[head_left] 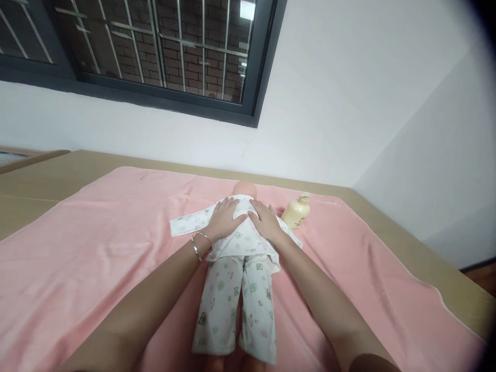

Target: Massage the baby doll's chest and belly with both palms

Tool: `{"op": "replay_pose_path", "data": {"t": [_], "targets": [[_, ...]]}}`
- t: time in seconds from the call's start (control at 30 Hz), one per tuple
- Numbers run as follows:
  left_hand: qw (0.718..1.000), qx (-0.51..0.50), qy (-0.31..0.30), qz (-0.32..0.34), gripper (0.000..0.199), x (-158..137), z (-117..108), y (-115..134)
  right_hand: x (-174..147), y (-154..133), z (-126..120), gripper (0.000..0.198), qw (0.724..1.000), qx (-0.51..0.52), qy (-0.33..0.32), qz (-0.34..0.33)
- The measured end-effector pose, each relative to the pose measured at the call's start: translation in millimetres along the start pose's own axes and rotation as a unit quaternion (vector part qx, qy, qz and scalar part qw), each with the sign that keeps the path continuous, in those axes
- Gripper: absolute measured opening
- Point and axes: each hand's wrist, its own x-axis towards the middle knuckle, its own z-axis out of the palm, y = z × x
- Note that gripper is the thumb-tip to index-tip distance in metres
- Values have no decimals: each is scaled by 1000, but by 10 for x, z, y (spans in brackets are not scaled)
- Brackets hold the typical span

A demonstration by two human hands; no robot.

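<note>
A baby doll (245,189) lies on a pink blanket with its head toward the wall. It wears a white patterned top (236,243) and matching pants (222,302). My left hand (225,219) rests flat on the left side of the doll's upper body, fingers stretched toward its head. On the other side, my right hand (267,222) lies flat in the same way. Both thumbs point inward and come close together. A silver bracelet (197,248) circles my left wrist. The doll's left-side sleeve (188,223) stretches outward; the other sleeve is partly behind my right arm.
The pink blanket (127,232) covers much of a wooden table (46,181). A pale yellow pump bottle (297,211) stands just right of the doll. Behind the table are a white wall (310,103) and a dark-framed window (194,106) with metal bars.
</note>
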Motion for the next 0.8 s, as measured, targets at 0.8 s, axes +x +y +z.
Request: {"op": "replay_pose_path", "data": {"t": [0.8], "targets": [[1000, 1, 9, 3, 65, 1, 4, -1, -13, -5, -4, 56, 1000, 1, 7, -3]]}}
